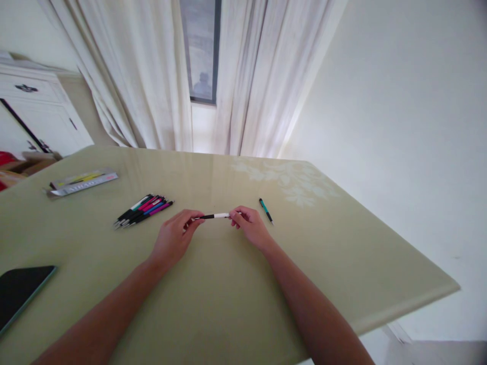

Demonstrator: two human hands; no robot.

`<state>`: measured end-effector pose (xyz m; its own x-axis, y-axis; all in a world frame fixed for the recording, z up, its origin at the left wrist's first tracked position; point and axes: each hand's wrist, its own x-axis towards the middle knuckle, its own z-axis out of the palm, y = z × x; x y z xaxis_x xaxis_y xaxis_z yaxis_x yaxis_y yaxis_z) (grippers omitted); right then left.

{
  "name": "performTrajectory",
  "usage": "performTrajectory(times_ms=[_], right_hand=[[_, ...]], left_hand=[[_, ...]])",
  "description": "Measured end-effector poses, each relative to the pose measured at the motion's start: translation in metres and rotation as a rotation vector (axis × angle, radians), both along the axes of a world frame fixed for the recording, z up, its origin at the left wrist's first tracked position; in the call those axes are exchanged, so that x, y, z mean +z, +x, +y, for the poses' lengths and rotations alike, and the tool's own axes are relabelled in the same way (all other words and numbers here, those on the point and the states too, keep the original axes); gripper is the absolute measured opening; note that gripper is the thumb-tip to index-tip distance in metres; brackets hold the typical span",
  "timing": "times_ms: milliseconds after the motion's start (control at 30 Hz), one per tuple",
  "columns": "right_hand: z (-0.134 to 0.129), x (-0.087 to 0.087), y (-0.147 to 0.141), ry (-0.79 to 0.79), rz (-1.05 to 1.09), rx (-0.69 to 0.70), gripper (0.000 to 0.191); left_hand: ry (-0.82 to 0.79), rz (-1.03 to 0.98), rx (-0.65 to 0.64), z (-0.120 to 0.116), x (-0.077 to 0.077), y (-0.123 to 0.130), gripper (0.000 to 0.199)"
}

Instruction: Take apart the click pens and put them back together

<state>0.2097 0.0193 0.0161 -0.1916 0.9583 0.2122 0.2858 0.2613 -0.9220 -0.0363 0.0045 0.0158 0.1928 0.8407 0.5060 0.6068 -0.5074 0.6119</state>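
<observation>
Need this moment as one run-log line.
left hand: grips white pen, black end | right hand: grips same pen, white end | table, right: teal pen | table, left: pen pile, box

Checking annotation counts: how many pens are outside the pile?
2: a white-and-black pen held between the left hand and right hand, and a teal-and-black pen lying on the table near the right hand. Any inside the box can't be made out.

Left forearm [124, 300] and right forearm [306, 291] angle inward from below; left hand [173, 235] and right hand [254, 226] face each other, apart, thumbs [195, 226] and fingertips [194, 213] pinched.
</observation>
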Motion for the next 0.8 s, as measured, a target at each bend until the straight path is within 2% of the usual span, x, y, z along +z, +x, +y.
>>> performTrajectory(times_ms=[167,333,533,667,800], right_hand=[[0.0003,-0.0003,-0.0022,-0.003,0.053,0.033,0.028],[-0.0018,0.0005,-0.0034,0.025,0.022,0.044,0.023],[-0.0025,0.0002,-0.0024,0.017,-0.005,-0.001,0.029],[-0.0030,0.0016,-0.0026,0.011,-0.039,0.001,0.031],[-0.0038,0.0027,-0.0039,0.010,-0.034,0.016,0.031]], left_hand=[[-0.060,-0.009,0.005,-0.0033,0.0036,0.0003,0.031],[-0.119,-0.025,0.018,-0.0041,0.0048,-0.0012,0.049],[-0.171,-0.040,-0.011,-0.0017,0.0017,0.0014,0.034],[-0.185,0.027,-0.041,-0.0022,0.0018,0.0025,0.045],[-0.147,0.027,-0.078,-0.0019,0.0009,0.0024,0.036]])
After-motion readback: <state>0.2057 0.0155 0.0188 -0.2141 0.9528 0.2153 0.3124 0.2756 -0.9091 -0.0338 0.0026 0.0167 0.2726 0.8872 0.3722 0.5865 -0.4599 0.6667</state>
